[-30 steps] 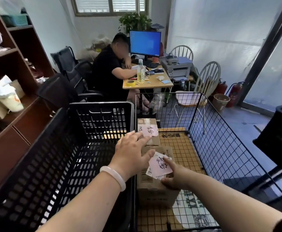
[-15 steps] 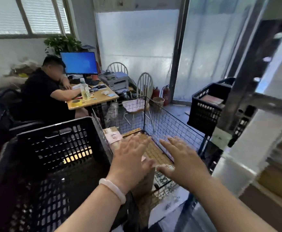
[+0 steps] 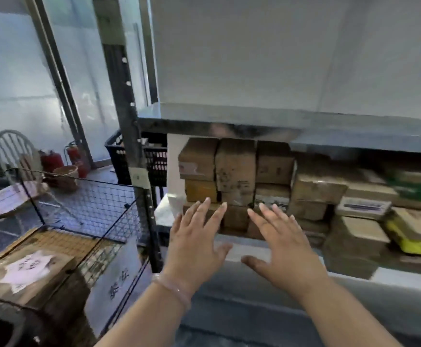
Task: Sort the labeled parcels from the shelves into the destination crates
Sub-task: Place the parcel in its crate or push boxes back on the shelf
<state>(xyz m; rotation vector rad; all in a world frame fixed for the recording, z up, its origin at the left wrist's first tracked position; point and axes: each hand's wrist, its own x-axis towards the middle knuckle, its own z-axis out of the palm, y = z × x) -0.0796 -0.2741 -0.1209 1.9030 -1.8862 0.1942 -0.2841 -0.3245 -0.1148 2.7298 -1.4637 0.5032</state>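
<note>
Brown cardboard parcels (image 3: 234,169) are stacked on the metal shelf (image 3: 267,246), with more parcels (image 3: 359,206) and a yellow package (image 3: 414,236) further right. My left hand (image 3: 194,241), with a pale bracelet at the wrist, and my right hand (image 3: 279,246) are both stretched out in front of the stack with fingers spread, holding nothing. At the lower left a wire-mesh crate (image 3: 92,204) holds a parcel with a white handwritten label (image 3: 26,269).
The shelf's dark upright post (image 3: 127,121) stands between the wire crate and the shelf. A black plastic crate (image 3: 139,156) sits behind the post. A white chair (image 3: 11,151), red fire extinguishers (image 3: 51,159) and a small bin (image 3: 64,174) are at the far left.
My view has swung right from the crates to the shelf. Both hands left the labelled parcel in the wire crate and now reach, spread and empty, toward the stacked parcels.
</note>
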